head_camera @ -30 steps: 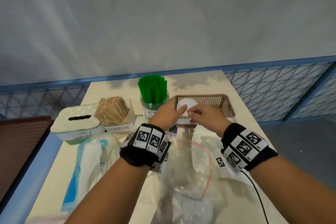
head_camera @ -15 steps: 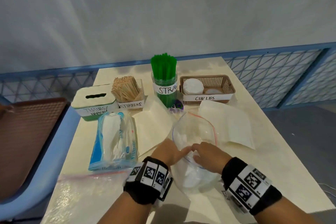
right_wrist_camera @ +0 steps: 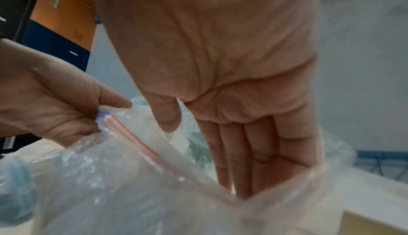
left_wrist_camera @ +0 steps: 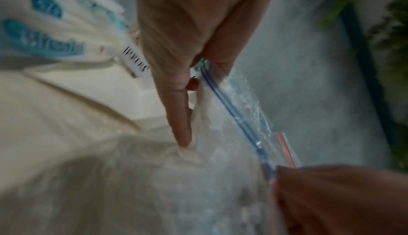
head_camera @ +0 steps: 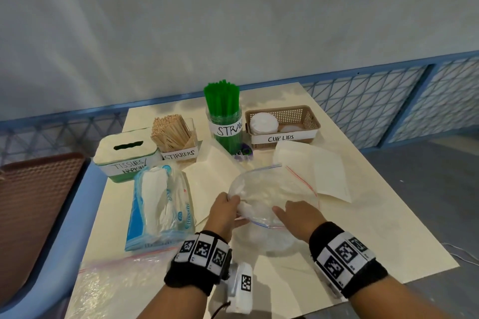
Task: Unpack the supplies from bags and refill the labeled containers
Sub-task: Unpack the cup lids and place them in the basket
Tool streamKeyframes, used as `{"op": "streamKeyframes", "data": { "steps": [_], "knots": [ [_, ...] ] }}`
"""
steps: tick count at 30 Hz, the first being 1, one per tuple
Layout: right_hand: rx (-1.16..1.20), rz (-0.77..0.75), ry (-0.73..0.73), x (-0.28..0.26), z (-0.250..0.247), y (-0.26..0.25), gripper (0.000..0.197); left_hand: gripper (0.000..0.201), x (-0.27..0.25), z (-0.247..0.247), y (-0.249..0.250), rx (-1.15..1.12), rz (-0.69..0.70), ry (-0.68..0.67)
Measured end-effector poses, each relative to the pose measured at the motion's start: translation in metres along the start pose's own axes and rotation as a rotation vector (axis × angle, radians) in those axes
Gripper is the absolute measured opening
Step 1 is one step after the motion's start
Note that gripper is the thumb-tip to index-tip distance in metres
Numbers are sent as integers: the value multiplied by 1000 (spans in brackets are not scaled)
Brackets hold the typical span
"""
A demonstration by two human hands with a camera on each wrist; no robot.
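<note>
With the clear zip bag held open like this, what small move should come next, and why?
Probably the right hand, fingers straight and already inside the mouth of the clear plastic zip bag, should close on the white lids inside. The left hand pinches the bag's rim open, and the brown basket labelled CUP LIDS has room.

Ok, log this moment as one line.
left hand: pinches zip bag rim | right hand: fingers straight inside bag | cup lids basket: part filled

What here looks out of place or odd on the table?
Little stands out. A small purple thing lies loose at the foot of the straw jar, too blurred to identify. Flat paper bags lie scattered behind the open zip bag.
</note>
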State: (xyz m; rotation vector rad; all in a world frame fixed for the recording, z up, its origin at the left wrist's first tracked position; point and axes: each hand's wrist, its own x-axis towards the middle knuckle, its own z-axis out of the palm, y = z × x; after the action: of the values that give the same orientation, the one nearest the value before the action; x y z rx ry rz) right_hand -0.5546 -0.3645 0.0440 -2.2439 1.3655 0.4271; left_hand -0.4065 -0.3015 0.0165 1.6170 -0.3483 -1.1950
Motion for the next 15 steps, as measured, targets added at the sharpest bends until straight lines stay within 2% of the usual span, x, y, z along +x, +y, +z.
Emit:
{"op": "streamKeyframes", "data": {
  "steps": [2,5,8,12,13,15],
  "knots": [
    [39,20,-68,-1,2,-2,50,22,0,0,-6,-104,-37,-19],
    [171,91,-145,4,10,-1,64,12,1,2,-12,-135,-44,-30],
    [355,137,-145,6,13,-2,76,19,3,1,-16,-177,-93,-47],
    [443,77,-103,8,14,-3,82,29,2,0,-16,-242,-231,-104],
    [441,52,-73,10,14,-2,83,27,2,0,-15,-239,-243,-97],
    [424,-14,-11,15,12,2,71,21,5,-2,-13,-253,-245,-72]
  ]
}}
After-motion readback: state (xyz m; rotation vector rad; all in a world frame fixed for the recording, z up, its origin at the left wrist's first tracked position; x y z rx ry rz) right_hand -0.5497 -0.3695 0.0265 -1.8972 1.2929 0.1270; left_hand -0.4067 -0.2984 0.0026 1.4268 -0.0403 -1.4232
